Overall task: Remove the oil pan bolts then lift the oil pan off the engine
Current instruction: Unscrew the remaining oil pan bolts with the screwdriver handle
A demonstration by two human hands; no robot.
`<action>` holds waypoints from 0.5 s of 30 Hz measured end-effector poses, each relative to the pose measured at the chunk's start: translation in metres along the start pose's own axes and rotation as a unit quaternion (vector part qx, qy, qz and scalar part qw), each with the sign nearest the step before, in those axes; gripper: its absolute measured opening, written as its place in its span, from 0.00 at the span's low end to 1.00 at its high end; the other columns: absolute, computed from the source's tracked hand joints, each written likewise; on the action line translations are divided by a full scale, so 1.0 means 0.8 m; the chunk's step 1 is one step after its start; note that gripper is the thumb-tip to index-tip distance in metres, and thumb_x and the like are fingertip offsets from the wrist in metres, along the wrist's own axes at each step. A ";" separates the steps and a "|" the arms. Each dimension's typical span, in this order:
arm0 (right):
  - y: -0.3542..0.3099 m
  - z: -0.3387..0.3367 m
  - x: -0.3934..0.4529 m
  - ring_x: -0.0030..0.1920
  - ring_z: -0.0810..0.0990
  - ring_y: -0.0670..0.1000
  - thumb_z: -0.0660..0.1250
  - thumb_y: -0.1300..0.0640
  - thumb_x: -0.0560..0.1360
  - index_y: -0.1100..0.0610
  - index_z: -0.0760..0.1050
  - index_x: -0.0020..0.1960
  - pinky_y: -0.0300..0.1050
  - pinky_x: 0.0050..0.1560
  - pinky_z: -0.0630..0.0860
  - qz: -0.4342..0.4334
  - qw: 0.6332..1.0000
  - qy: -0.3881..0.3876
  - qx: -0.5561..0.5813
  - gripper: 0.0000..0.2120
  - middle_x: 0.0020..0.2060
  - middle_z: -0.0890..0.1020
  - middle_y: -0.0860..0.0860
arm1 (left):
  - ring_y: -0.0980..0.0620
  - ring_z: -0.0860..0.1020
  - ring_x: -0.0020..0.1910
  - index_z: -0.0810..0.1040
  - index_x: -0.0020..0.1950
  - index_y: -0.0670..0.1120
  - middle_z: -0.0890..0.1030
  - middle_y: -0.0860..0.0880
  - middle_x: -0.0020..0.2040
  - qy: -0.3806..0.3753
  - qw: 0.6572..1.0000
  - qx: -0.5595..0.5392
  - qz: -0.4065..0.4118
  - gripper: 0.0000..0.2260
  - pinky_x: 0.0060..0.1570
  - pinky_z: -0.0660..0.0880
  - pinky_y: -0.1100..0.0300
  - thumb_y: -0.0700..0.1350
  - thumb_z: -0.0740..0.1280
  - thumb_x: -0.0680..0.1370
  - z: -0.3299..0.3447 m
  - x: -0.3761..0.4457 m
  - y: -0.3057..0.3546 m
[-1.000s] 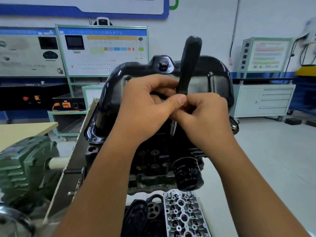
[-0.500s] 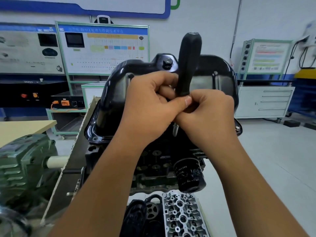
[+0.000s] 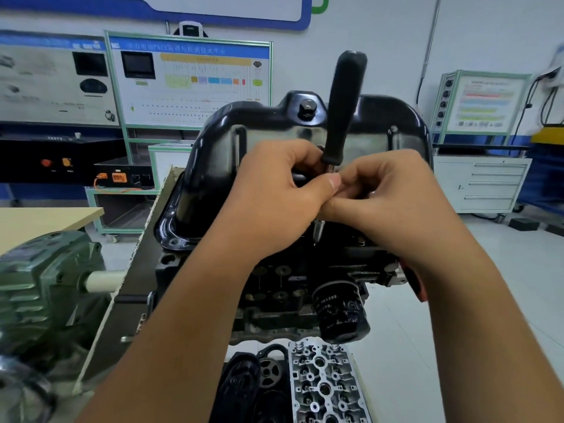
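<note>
A glossy black oil pan (image 3: 213, 141) sits on top of the upturned engine block (image 3: 274, 288), with a drain plug (image 3: 307, 107) at its top. A socket driver with a black handle (image 3: 345, 102) stands nearly upright at the pan's front flange, and its metal socket tip (image 3: 317, 230) shows below my hands. My left hand (image 3: 274, 196) and my right hand (image 3: 393, 203) meet in front of the pan. Both pinch the driver's metal shaft just below the handle. The bolt under the socket is hidden.
A black oil filter (image 3: 340, 312) sticks out of the block's front. A cylinder head (image 3: 323, 386) and black covers (image 3: 253, 386) lie below. A green motor (image 3: 39, 288) stands at left, next to a wooden tabletop (image 3: 45, 221). Training panels (image 3: 189, 80) and a white drawer cabinet (image 3: 485, 184) line the back.
My fingers have shifted on the driver's shaft, and the handle has risen a little and tilted slightly. The pan and engine stay in place.
</note>
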State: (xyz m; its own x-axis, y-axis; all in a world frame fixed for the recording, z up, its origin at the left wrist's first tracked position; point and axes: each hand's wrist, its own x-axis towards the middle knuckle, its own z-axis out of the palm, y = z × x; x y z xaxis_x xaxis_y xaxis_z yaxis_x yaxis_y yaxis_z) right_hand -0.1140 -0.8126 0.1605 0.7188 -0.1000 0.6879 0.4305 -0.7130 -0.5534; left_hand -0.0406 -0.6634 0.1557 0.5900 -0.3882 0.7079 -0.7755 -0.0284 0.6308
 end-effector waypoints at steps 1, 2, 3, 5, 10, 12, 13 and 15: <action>-0.001 -0.004 -0.001 0.35 0.85 0.49 0.81 0.58 0.66 0.51 0.86 0.39 0.51 0.39 0.82 -0.002 1.000 0.008 0.012 0.05 0.32 0.85 0.49 | 0.59 0.79 0.28 0.84 0.45 0.49 0.84 0.53 0.36 0.005 1.000 0.012 0.001 0.02 0.30 0.77 0.60 0.42 0.74 0.76 -0.001 0.000 -0.002; -0.002 -0.007 0.000 0.35 0.85 0.50 0.79 0.60 0.66 0.52 0.86 0.41 0.53 0.40 0.83 -0.006 0.999 0.026 0.034 0.06 0.33 0.86 0.50 | 0.59 0.77 0.24 0.83 0.45 0.49 0.84 0.51 0.35 0.007 1.000 0.011 -0.003 0.03 0.26 0.73 0.64 0.41 0.75 0.77 -0.001 0.001 -0.004; -0.002 -0.010 0.001 0.33 0.83 0.48 0.77 0.61 0.66 0.52 0.86 0.42 0.50 0.36 0.81 -0.008 0.996 0.049 0.073 0.07 0.33 0.85 0.52 | 0.58 0.76 0.22 0.83 0.45 0.48 0.83 0.48 0.35 0.005 1.000 0.000 -0.011 0.03 0.24 0.71 0.65 0.41 0.75 0.77 -0.002 0.001 -0.005; -0.003 -0.014 0.004 0.25 0.75 0.42 0.75 0.59 0.67 0.54 0.85 0.42 0.36 0.27 0.70 -0.003 0.980 0.093 0.174 0.05 0.30 0.81 0.55 | 0.55 0.77 0.21 0.82 0.46 0.46 0.83 0.46 0.35 -0.001 1.000 -0.019 -0.018 0.03 0.23 0.71 0.66 0.41 0.76 0.77 -0.003 0.001 -0.005; -0.009 -0.003 0.002 0.31 0.77 0.44 0.82 0.50 0.69 0.48 0.84 0.42 0.36 0.33 0.73 -0.055 0.981 0.138 0.121 0.07 0.32 0.82 0.56 | 0.60 0.72 0.24 0.85 0.44 0.46 0.78 0.55 0.28 0.003 1.000 -0.011 0.025 0.05 0.28 0.70 0.67 0.42 0.79 0.73 0.003 0.000 -0.005; -0.011 0.003 0.003 0.33 0.77 0.41 0.82 0.51 0.69 0.47 0.82 0.40 0.33 0.35 0.73 -0.076 0.980 0.148 0.105 0.09 0.31 0.82 0.52 | 0.59 0.71 0.25 0.86 0.43 0.48 0.75 0.56 0.26 0.003 0.999 -0.017 0.047 0.03 0.30 0.70 0.65 0.42 0.79 0.74 0.006 -0.002 -0.004; -0.011 0.005 0.006 0.32 0.76 0.39 0.82 0.52 0.69 0.47 0.80 0.38 0.31 0.34 0.71 -0.084 0.980 0.154 0.097 0.10 0.29 0.80 0.47 | 0.59 0.70 0.25 0.86 0.43 0.49 0.74 0.56 0.26 0.006 0.998 -0.022 0.052 0.04 0.30 0.69 0.64 0.43 0.79 0.74 0.007 -0.002 -0.004; -0.014 0.008 0.009 0.31 0.75 0.38 0.81 0.55 0.70 0.46 0.78 0.36 0.28 0.33 0.68 -0.091 0.979 0.159 0.089 0.13 0.28 0.77 0.41 | 0.57 0.71 0.24 0.87 0.46 0.48 0.76 0.53 0.25 0.007 0.999 -0.022 0.047 0.03 0.28 0.69 0.64 0.44 0.79 0.74 0.008 -0.002 -0.004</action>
State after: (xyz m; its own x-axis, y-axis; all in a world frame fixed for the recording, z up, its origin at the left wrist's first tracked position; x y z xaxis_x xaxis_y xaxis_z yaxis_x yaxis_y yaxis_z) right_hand -0.1099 -0.8013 0.1688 0.4272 -0.2139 0.8785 0.6444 -0.6095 -0.4617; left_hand -0.0404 -0.6682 0.1504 0.5190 -0.3748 0.7683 -0.8168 0.0477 0.5750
